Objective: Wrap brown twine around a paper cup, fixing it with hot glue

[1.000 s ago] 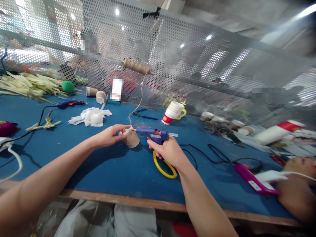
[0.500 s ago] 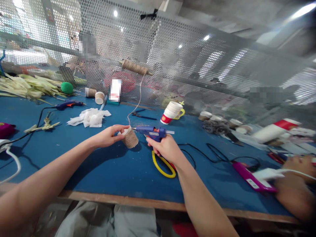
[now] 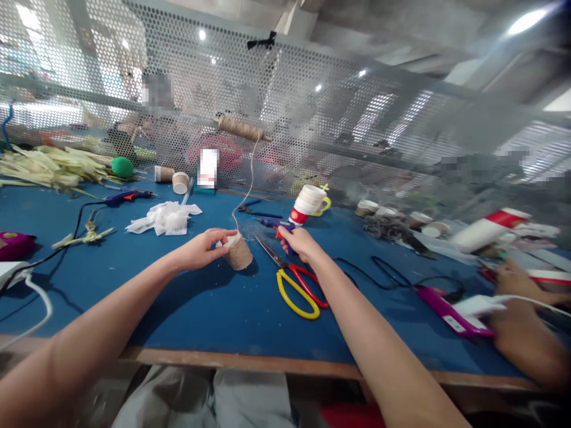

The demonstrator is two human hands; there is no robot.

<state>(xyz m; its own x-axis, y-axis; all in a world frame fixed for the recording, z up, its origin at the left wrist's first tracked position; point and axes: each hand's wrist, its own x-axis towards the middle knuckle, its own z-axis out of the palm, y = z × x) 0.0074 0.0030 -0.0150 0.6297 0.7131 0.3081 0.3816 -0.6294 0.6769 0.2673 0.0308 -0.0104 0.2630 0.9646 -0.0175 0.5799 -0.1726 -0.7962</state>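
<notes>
My left hand (image 3: 206,249) grips the rim of a small paper cup (image 3: 239,252) wrapped in brown twine, tilted on the blue table. From the cup a strand of twine (image 3: 250,184) runs up to a spool (image 3: 241,127) on the mesh panel. My right hand (image 3: 298,241) is closed around the handle of a blue glue gun (image 3: 273,223), with its nozzle pointing left, apart from the cup. Scissors (image 3: 298,286) with one yellow and one red handle lie on the table between me and the glue gun.
Stacked white cups (image 3: 307,203) stand behind my right hand. White crumpled cloth (image 3: 165,218) and a second glue gun (image 3: 128,197) lie left. A purple power strip (image 3: 455,312), black cable (image 3: 392,277) and another person's arm (image 3: 526,333) are at right. Pliers (image 3: 259,211) lie behind the cup.
My right hand has carried the glue gun back from the cup, toward the stacked cups, uncovering the scissors. My left hand stays on the cup.
</notes>
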